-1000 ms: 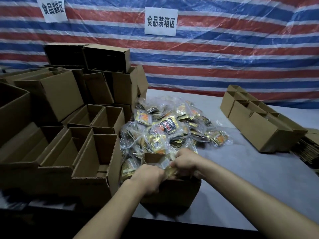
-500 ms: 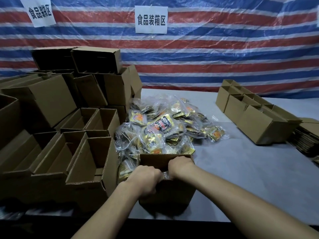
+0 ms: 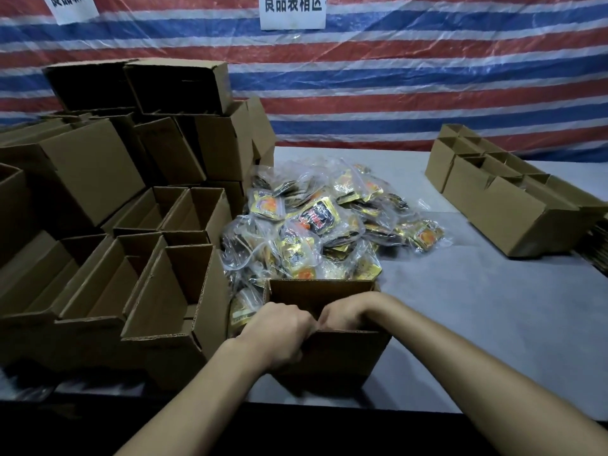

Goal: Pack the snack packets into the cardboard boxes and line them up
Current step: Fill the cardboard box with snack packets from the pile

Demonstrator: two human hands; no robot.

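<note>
An open cardboard box point(image 3: 342, 355) stands at the table's near edge, right in front of me. My left hand point(image 3: 279, 330) is curled in a fist over the box's near-left rim. My right hand point(image 3: 345, 312) dips down inside the box, and its wall hides the fingers. Just behind the box lies a heap of snack packets point(image 3: 329, 225) in clear and gold wrappers. One packet point(image 3: 243, 311) is wedged against the box's left side. The box's contents are hidden.
Several empty open boxes point(image 3: 158, 291) are stacked and leaning at the left, close against my box. A row of boxes point(image 3: 503, 205) runs along the right of the grey table point(image 3: 477, 307). Flattened cardboard point(image 3: 597, 245) lies at the far right edge.
My hands held a packet above the box a second ago. They have dropped: the right hand is now inside the box and the left is on its rim. The view has tilted down.
</note>
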